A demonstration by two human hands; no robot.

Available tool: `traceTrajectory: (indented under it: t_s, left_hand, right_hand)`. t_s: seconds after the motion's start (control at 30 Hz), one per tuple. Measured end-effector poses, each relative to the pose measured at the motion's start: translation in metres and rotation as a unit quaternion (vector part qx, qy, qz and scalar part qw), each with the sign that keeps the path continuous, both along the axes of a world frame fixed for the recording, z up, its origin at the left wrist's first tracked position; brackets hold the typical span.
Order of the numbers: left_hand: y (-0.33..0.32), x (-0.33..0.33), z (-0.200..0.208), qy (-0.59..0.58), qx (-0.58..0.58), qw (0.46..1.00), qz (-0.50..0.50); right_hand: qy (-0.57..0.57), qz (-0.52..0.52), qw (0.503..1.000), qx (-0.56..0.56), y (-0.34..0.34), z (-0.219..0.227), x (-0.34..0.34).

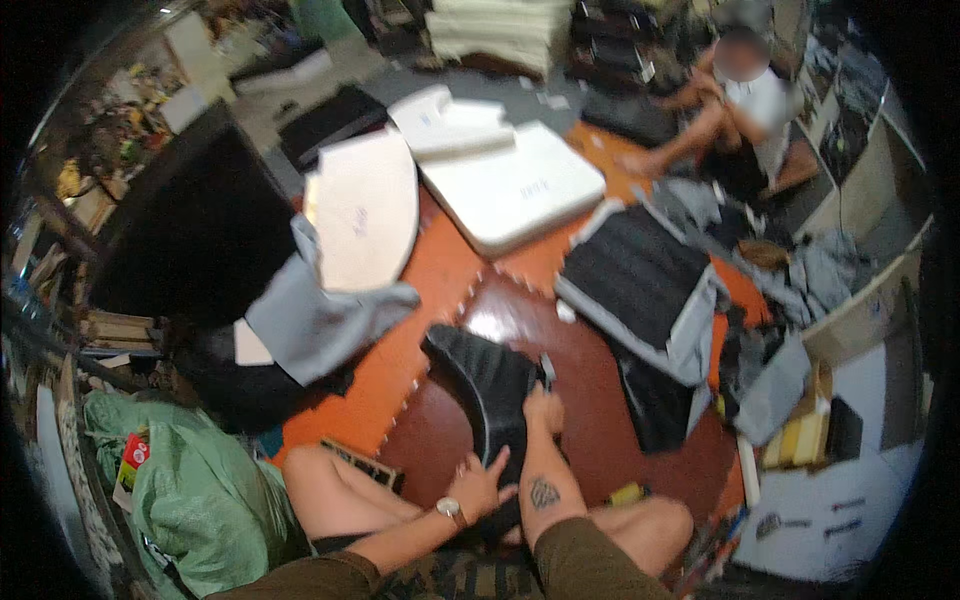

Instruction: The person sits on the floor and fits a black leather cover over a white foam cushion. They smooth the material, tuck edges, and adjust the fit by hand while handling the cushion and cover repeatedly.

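Note:
A black upholstered piece [484, 374] with a curved edge lies in front of my crossed legs, its near end by my lap. Spread fingers of my left hand [474, 492], with a watch at the wrist, rest against its lower left side. On the opposite side my right hand [543, 410] is closed in a fist by the piece's right edge. From that fist sticks up a small hand tool with a grey end [546, 370]; blur hides its exact kind.
White foam blocks [520, 185] and a pale curved board [365, 212] lie ahead. Grey fabric [325, 312] is at left, a black-and-grey cover [640, 280] at right. A green sack [205, 495] stands by my left knee. Another person [752, 108] sits at far right.

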State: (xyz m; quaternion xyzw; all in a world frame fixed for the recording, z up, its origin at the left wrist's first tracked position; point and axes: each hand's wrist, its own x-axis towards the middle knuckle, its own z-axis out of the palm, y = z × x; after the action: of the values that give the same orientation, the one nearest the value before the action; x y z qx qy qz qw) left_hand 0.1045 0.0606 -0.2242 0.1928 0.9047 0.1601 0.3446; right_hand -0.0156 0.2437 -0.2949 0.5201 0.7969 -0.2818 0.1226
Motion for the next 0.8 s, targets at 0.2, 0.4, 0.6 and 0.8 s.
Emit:
traceTrajectory:
  t_s: [0.2,0.4,0.6,0.8]
  left_hand:
    - [0.005,0.006,-0.001,0.121,-0.013,0.993,-0.013]
    - [0.014,-0.01,-0.003,0.084,-0.025,0.996,0.013]
    - [0.026,-0.026,-0.011,0.134,-0.011,0.99,0.051]
    - [0.038,-0.04,-0.002,0.057,-0.009,0.996,0.073]
  right_hand:
    - [0.077,0.099,0.986,-0.113,0.038,-0.02,0.026]
    - [0.117,0.104,0.981,-0.117,0.037,-0.025,0.034]
    - [0.151,0.094,0.982,-0.067,0.03,-0.032,0.035]
    - [0.146,0.071,0.985,-0.058,0.029,-0.022,0.037]
